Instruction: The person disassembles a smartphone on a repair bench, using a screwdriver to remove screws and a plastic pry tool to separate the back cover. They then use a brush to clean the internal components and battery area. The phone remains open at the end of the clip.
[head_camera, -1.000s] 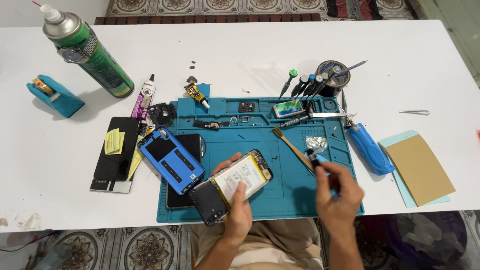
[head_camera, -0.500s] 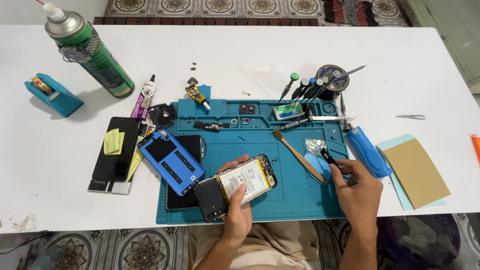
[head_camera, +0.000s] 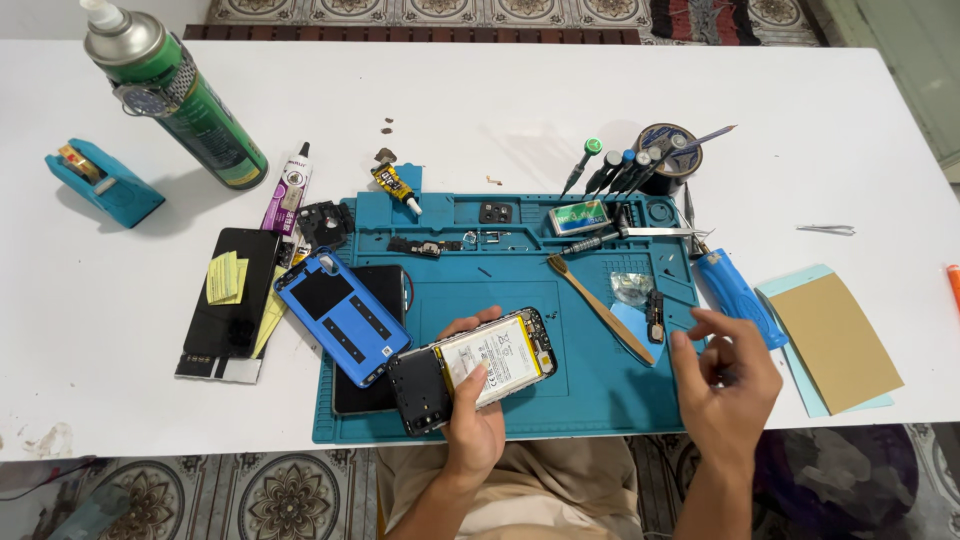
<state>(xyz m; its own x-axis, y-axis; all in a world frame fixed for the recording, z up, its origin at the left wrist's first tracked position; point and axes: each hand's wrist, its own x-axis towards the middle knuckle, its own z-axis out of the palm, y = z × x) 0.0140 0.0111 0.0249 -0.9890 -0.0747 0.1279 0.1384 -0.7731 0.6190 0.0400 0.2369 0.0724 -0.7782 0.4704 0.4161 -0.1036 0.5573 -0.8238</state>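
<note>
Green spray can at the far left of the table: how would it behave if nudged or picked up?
The green spray can is tall and narrow, so a nudge near its white nozzle would probably tip it. Being round, it would likely roll across the table once down. Its smooth painted wall may be somewhat slippery to grip.

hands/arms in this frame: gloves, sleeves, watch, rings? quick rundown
Both bare. The left hand and right hand wear no gloves, and no rings or watch show. Both forearms are uncovered down to the bottom edge of the picture, with no sleeve cuff in view. No straps, tape or markings show on either hand.
</note>
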